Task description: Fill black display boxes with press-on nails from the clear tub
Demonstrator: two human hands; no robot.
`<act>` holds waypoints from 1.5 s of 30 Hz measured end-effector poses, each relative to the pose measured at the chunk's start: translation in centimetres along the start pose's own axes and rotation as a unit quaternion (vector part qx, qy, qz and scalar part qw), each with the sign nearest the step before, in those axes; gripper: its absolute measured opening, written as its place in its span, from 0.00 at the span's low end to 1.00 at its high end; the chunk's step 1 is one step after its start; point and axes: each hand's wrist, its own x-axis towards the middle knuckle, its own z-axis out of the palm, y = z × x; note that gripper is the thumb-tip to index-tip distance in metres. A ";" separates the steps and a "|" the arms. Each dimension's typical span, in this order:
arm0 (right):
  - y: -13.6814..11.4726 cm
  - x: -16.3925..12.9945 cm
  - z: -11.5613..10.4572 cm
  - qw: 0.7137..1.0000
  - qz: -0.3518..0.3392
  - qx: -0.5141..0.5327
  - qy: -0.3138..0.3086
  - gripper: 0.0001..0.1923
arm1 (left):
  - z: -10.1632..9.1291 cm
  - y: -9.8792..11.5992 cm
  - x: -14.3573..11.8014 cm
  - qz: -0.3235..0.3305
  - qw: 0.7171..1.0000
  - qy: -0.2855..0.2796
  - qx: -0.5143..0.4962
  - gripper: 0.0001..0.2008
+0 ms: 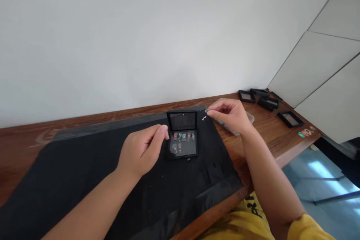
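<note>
The left hand (142,150) rests loosely curled, holding nothing, thumb touching the open black case (183,135) of small coloured pieces on the black mat (84,180). The right hand (230,114) pinches something tiny above a clear tray (249,118); empty black cases (266,101) lie beyond.

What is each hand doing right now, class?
Left hand: loosely curled, thumb at the edge of the open black case; a grip cannot be told.
Right hand: fingertips pinched; whether anything is between them cannot be told.
</note>
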 end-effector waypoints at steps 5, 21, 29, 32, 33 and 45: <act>-0.3 -0.8 2.6 0.988 -0.019 0.107 -0.110 0.22 | 0.6 -0.2 -0.4 -0.033 0.998 -0.004 -0.047 0.23; 0.9 -1.9 5.2 0.951 -0.261 -0.147 -0.076 0.06 | 1.6 1.0 -0.9 0.046 0.996 -0.068 -0.016 0.17; 0.9 -2.0 5.7 0.960 -0.261 -0.061 -0.076 0.07 | 1.7 1.2 -0.8 0.045 0.997 -0.053 -0.041 0.14; 0.9 -2.1 5.7 0.967 -0.236 -0.052 -0.080 0.07 | 1.7 1.1 -0.9 0.062 0.996 -0.048 -0.042 0.13; 0.9 -2.2 5.7 0.968 -0.230 -0.053 -0.080 0.07 | 1.7 1.1 -0.9 0.066 0.996 -0.048 -0.042 0.12; 0.4 -2.5 5.8 0.980 -0.169 -0.068 -0.082 0.05 | 1.4 0.9 -0.7 0.094 0.994 -0.041 -0.035 0.12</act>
